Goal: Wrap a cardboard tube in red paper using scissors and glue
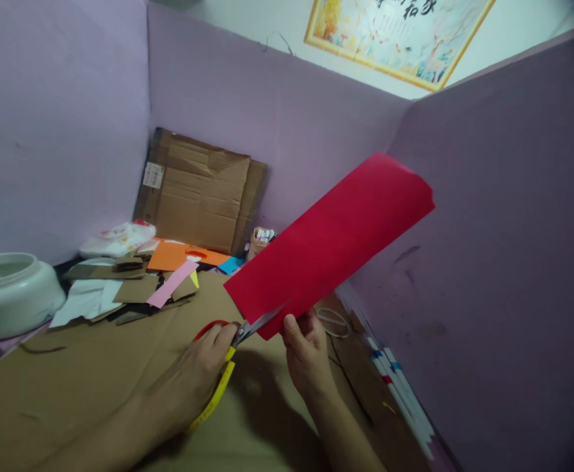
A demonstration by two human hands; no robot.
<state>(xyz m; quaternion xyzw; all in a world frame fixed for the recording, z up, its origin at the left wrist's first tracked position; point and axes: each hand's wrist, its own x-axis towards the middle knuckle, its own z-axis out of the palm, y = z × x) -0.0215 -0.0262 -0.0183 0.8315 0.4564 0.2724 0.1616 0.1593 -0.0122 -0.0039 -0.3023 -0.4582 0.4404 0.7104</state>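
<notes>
At left, a white pot (19, 305) stands beside assorted scraps (132, 288), a pink strip (173, 285) on top. Farther back, flattened cardboard (206, 190) leans against the far wall (277, 111). Near centre, the left hand (206, 360) is closed around the red and yellow handles of the scissors (240, 333). Their blades engage the near left end of a red sheet (331, 242), raised and slanting toward far right. The right hand (309, 347) pinches the sheet's near edge, thumb in front. At right, banded white tubes (401, 393) lie along the side wall (503, 229).
</notes>
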